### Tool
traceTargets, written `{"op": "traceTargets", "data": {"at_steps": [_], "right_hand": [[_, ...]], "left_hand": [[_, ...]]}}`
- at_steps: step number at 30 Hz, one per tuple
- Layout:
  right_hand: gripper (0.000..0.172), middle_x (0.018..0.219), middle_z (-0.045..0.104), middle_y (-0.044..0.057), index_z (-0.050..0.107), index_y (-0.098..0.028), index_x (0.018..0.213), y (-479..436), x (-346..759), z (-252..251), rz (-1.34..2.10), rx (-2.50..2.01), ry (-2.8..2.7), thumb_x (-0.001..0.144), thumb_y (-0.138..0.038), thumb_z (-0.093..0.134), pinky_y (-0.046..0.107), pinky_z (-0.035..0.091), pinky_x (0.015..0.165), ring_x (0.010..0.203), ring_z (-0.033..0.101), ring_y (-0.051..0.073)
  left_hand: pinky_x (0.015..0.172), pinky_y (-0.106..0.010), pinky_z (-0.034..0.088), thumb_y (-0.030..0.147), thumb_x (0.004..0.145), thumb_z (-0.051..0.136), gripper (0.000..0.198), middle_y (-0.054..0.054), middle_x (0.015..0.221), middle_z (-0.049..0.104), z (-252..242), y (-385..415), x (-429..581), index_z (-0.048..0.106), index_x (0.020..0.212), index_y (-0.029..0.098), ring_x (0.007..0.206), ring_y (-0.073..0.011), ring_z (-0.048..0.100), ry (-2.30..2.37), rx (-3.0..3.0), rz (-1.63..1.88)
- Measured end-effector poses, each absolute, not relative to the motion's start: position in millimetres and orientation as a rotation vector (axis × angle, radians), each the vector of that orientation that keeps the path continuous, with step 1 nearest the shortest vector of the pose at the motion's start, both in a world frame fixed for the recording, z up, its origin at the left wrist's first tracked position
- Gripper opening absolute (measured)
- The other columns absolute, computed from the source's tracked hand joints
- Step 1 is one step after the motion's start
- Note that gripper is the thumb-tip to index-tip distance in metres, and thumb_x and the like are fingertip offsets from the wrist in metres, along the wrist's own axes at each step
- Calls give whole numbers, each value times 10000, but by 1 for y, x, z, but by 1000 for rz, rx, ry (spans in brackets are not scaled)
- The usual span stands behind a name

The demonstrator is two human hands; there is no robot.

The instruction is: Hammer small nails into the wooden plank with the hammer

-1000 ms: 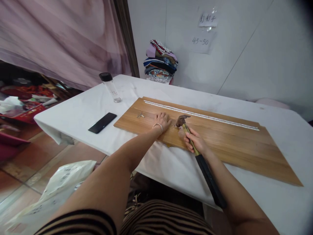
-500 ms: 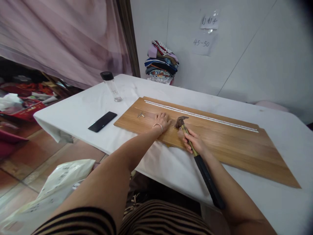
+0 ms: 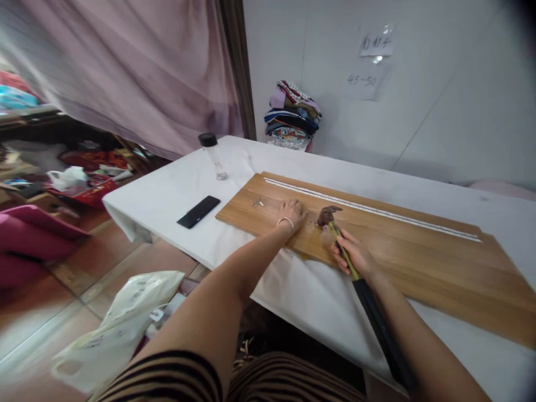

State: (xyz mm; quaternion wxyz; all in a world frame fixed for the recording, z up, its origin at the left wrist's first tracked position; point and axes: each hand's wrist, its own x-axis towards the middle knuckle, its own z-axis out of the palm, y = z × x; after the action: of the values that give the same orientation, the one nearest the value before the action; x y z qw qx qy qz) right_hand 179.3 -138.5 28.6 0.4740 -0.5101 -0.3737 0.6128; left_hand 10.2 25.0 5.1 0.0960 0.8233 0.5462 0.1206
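A claw hammer point(image 3: 345, 254) is gripped near its head by my right hand point(image 3: 354, 254), with the fingers wrapped round the yellow part of the handle. Its rusty head hovers close over or rests on the wooden board point(image 3: 419, 257); I cannot tell which. The black grip runs back under my right forearm. My left hand point(image 3: 293, 213), with a bracelet at the wrist, lies palm down on the board, fingers stretched out, just left of the hammer head. A few nails point(image 3: 258, 203) lie loose on the board's left part.
Two white strips point(image 3: 368, 208) run along the board's far side. A black phone point(image 3: 199, 211) and a clear bottle with a black lid point(image 3: 214, 157) stand left on the white-covered table point(image 3: 157, 187). Folded clothes point(image 3: 292, 117) are stacked by the wall. A plastic bag point(image 3: 121, 324) is below.
The view has swung left, so everything appears shifted to the right. My hands keep about the same places on the board, and the hammer is still in my right hand.
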Motion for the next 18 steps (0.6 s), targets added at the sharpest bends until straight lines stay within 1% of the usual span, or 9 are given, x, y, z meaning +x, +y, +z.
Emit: {"op": "traceTargets", "data": {"at_steps": [4, 6, 9, 12, 15, 18], "right_hand": [[700, 642, 511, -104, 507, -278, 1431, -140, 179, 20, 1471, -1268, -914, 819, -523, 742, 180, 267, 263, 338, 375, 75], [689, 660, 520, -97, 514, -276, 1416, -141, 179, 17, 1451, -1269, -911, 817, -527, 745, 177, 263, 269, 344, 376, 71], [667, 658, 512, -93, 546, -267, 1367, -143, 179, 17, 1445, -1287, -917, 797, -542, 760, 181, 283, 274, 352, 379, 72], [648, 656, 507, -86, 571, -264, 1334, -143, 179, 19, 1450, -1298, -929, 787, -554, 764, 183, 281, 271, 359, 375, 74], [656, 667, 517, -77, 565, -264, 1377, -143, 179, 19, 1440, -1297, -932, 814, -548, 749, 187, 294, 275, 364, 380, 76], [705, 667, 529, -80, 533, -266, 1454, -143, 179, 18, 1436, -1285, -952, 833, -527, 741, 190, 306, 276, 362, 387, 78]], "left_hand": [[1177, -417, 401, 365, 1054, 538, 307, -112, 1416, 679, 2, 27, 8, 716, 1244, 202, 1353, -266, 557, 1657, 2381, 377], [1147, -404, 434, 334, 1048, 555, 275, -95, 1376, 705, 2, 28, 6, 733, 1232, 232, 1334, -257, 575, 1668, 2330, 412], [1089, -380, 486, 285, 1046, 551, 257, -79, 1276, 756, 3, 29, 4, 773, 1170, 253, 1250, -244, 634, 1664, 2269, 469], [1070, -350, 508, 242, 1032, 556, 258, -69, 1202, 790, 4, 29, 2, 803, 1106, 241, 1184, -225, 677, 1632, 2258, 499], [1046, -327, 526, 222, 1021, 567, 258, -67, 1166, 807, 5, 28, 1, 816, 1084, 231, 1135, -216, 705, 1588, 2247, 507], [1004, -311, 541, 224, 1025, 566, 262, -65, 1171, 809, 5, 25, 1, 815, 1106, 237, 1104, -213, 720, 1590, 2219, 474]]}}
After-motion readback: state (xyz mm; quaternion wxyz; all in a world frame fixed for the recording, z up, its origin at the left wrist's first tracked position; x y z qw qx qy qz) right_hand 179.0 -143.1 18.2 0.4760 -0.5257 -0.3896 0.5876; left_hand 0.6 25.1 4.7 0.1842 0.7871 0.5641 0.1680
